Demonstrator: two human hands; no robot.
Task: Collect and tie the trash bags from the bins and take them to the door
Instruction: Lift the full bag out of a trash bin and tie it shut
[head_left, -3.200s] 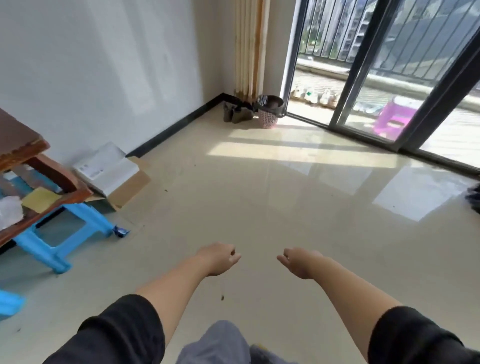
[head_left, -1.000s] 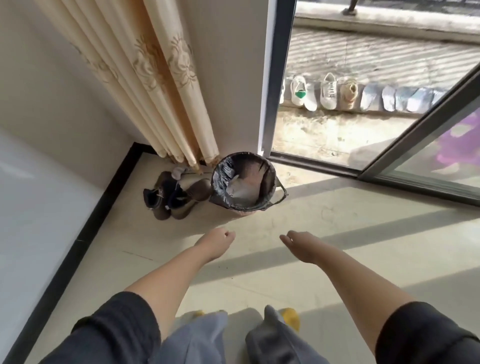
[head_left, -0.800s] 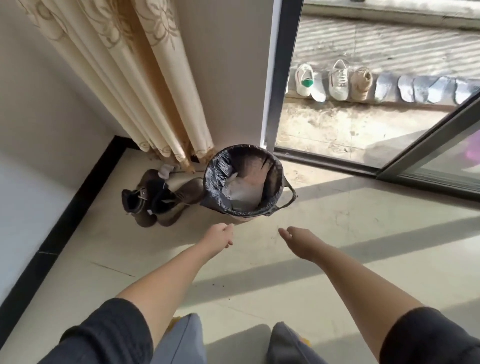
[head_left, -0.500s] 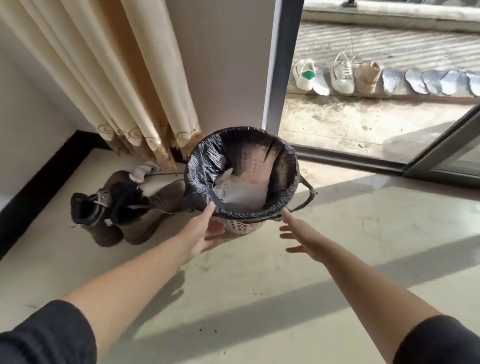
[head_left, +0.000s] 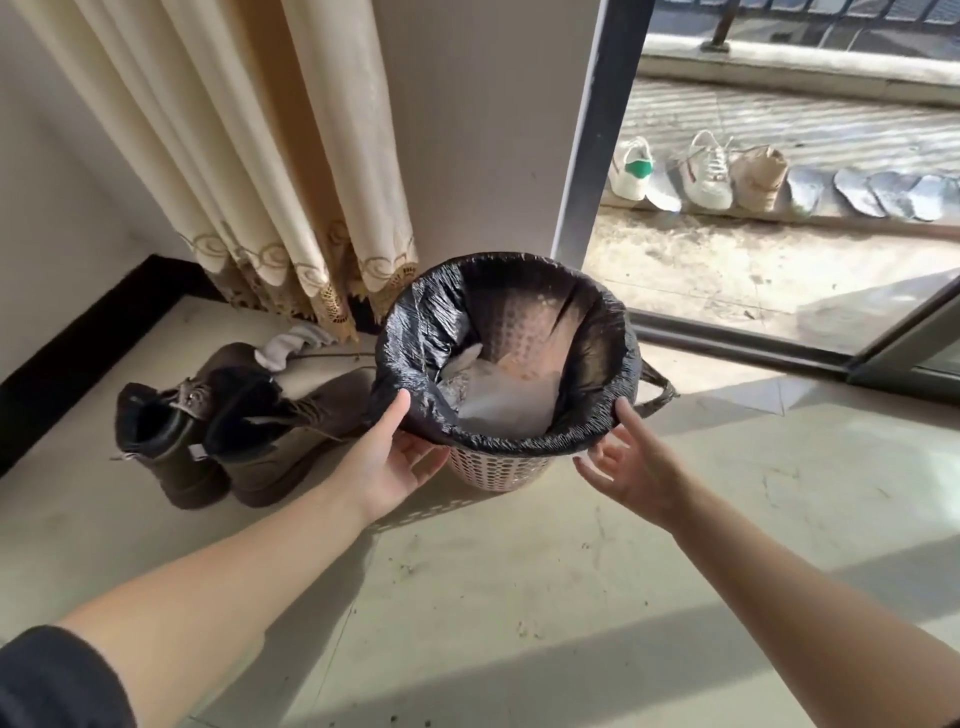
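A small perforated bin stands on the floor by the balcony door, lined with a black trash bag folded over its rim. White crumpled paper lies inside. My left hand is open at the bag's near left edge, thumb touching the rim. At the near right edge is my right hand, open too, with its fingertips at the rim. Neither hand has closed on the bag.
A pair of dark brown boots and a grey sock lie left of the bin. A cream curtain hangs behind. The sliding door frame is right behind the bin, with several shoes lined up on the balcony.
I have walked across the room to the bin and bent closer. Both hands have opened and reached forward until they touch the bag's near rim.
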